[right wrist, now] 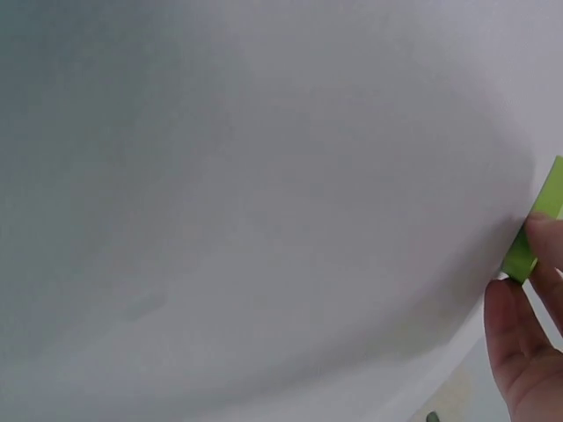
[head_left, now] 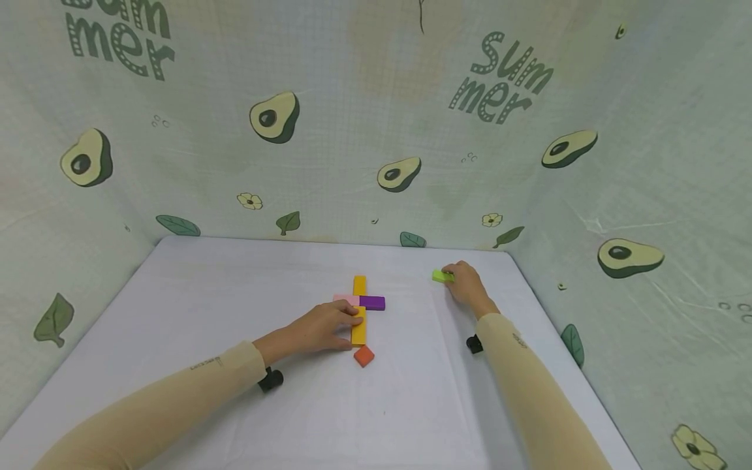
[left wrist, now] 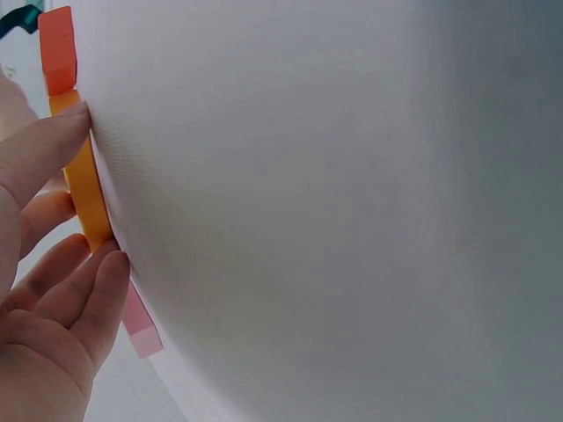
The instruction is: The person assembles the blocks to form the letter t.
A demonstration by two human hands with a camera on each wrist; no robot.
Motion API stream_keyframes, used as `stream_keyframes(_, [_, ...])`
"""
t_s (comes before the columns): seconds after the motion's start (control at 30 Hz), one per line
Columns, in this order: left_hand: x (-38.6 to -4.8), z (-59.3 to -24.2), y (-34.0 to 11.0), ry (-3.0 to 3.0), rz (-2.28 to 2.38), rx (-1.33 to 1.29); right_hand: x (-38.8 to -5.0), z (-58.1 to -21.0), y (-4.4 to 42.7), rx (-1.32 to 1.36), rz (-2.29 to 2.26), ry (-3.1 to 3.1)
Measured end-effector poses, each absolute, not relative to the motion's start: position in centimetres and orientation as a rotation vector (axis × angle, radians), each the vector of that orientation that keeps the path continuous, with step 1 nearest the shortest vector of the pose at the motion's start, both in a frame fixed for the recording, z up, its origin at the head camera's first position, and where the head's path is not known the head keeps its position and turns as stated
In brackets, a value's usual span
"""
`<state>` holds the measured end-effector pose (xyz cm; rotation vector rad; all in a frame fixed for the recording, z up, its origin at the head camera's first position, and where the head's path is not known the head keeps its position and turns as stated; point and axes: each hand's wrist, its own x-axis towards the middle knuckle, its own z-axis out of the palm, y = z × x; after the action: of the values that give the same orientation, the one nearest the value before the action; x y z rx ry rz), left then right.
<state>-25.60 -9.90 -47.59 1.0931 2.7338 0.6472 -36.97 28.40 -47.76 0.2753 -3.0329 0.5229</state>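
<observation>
My left hand (head_left: 320, 328) holds a yellow-orange block (head_left: 358, 335) lengthwise on the white table, thumb at the near end and fingers by the far end. Beyond it lie a pink block (head_left: 343, 298), partly hidden by my fingers, a purple block (head_left: 373, 303) and another yellow-orange block (head_left: 360, 285), grouped like a cross. An orange-red block (head_left: 363, 356) sits turned cornerwise at the near end. In the left wrist view, the pink block (left wrist: 141, 323) shows past my fingertips. Off to the right, my right hand (head_left: 466, 286) pinches a lime green block (head_left: 440, 276) between thumb and fingers.
White cloth covers the table (head_left: 282, 418). Behind and at both sides hang pale fabric walls (head_left: 335, 189) printed with avocados and leaves. A small black device sits under each wrist, the left one (head_left: 271, 380) and the right one (head_left: 474, 344).
</observation>
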Motion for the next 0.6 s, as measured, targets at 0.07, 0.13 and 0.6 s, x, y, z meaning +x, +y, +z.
stream_keyframes(0.07, [-25.6,-47.6,-9.9,2.733,0.641,1.095,-36.8,-47.8,28.4,0.285,0.52,-3.03])
stream_keyframes(0.13, [-25.6,-47.6,-9.9,2.735,0.637,1.102,-36.7,-47.7,28.4,0.295,0.521,-3.03])
stream_keyframes(0.6, [-25.8,-48.0,-10.0,2.741,0.629,1.102,-35.4,-47.2,27.8,0.345,0.541,-3.005])
